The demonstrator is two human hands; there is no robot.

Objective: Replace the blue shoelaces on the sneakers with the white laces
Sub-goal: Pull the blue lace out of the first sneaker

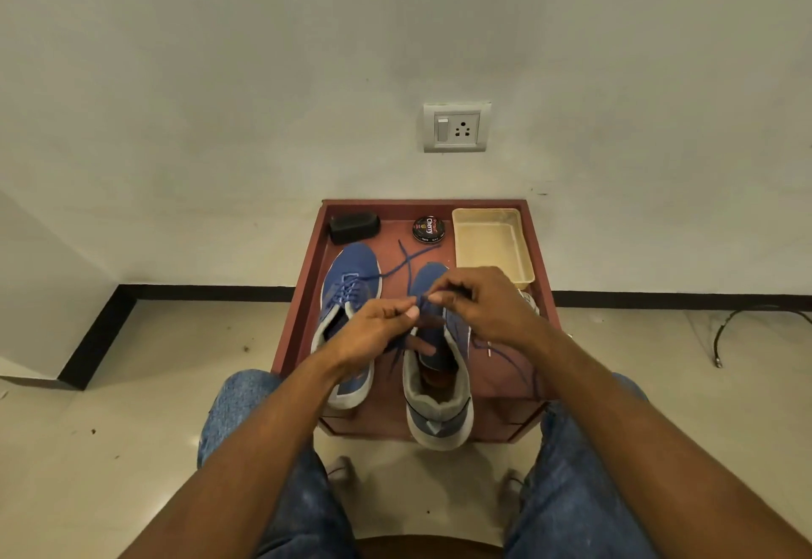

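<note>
Two blue sneakers stand on a low reddish-brown table (pixel 303 294). The left sneaker (pixel 349 286) still has its blue lace threaded. Over the right sneaker (pixel 437 400) both my hands work at the lacing. My left hand (pixel 378 330) pinches the blue lace (pixel 406 261) near the eyelets, and my right hand (pixel 479 303) pinches it just beside. Loose blue lace ends trail toward the far side and off to the right of the shoe. A bit of white lace (pixel 529 301) peeks out behind my right hand.
At the table's far edge sit a black brush (pixel 353 228), a round polish tin (pixel 428 229) and a beige plastic tray (pixel 492 246). A wall with a socket (pixel 457 127) rises behind. My knees in jeans flank the table; a black cable (pixel 742 321) lies on the floor at right.
</note>
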